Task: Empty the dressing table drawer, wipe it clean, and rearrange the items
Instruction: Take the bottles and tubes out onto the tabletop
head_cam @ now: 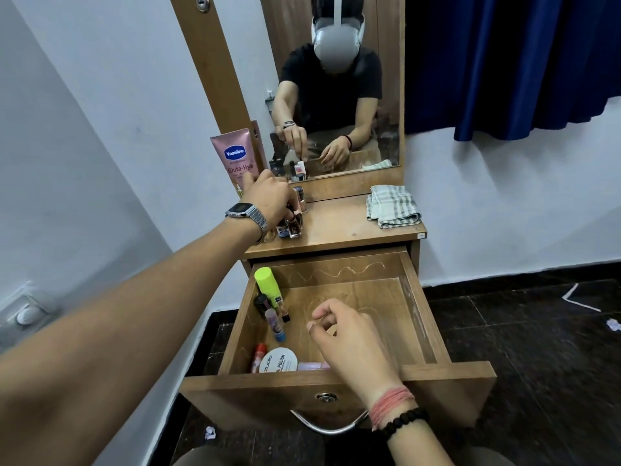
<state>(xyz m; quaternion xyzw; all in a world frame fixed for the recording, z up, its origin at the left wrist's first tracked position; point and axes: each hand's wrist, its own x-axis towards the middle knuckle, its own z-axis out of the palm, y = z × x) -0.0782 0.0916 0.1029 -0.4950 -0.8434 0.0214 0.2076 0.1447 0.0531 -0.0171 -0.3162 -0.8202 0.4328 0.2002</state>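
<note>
Left hand (268,196) grasps a small bottle (295,227) (tabletop); right hand (349,338) loosely curled, holding nothing

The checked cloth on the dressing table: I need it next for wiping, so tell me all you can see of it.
The checked cloth is a whitish woven fabric with grey-green stripes crossing in a check. It lies folded in loose layers, slightly rumpled, on the right rear part of the wooden tabletop, just below the mirror. It looks dry and unused. Neither hand touches it.
</note>
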